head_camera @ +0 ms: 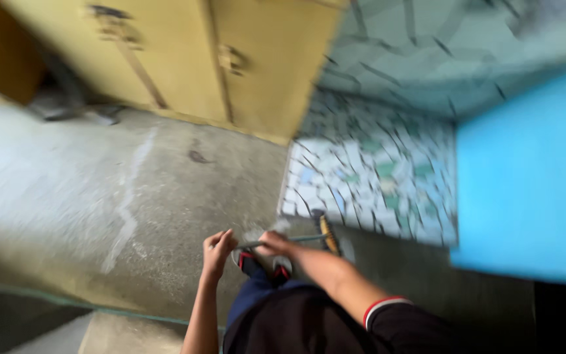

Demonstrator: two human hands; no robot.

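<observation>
The view is blurred by motion. My left hand [218, 252] and my right hand [276, 244] both grip a thin grey handle [251, 244] that runs to the right. At its far end is a brush head [328, 235] with yellowish bristles, resting where the concrete floor meets the mosaic tiles. My feet in dark and red shoes [263, 264] show just below the hands.
A yellow double door [191, 59] stands ahead, with a dark gap and something grey at its left foot. Mosaic tiling [375, 170] covers the floor and wall at right. A bright blue panel [525, 183] fills the right side. A step edge [67, 305] lies at lower left.
</observation>
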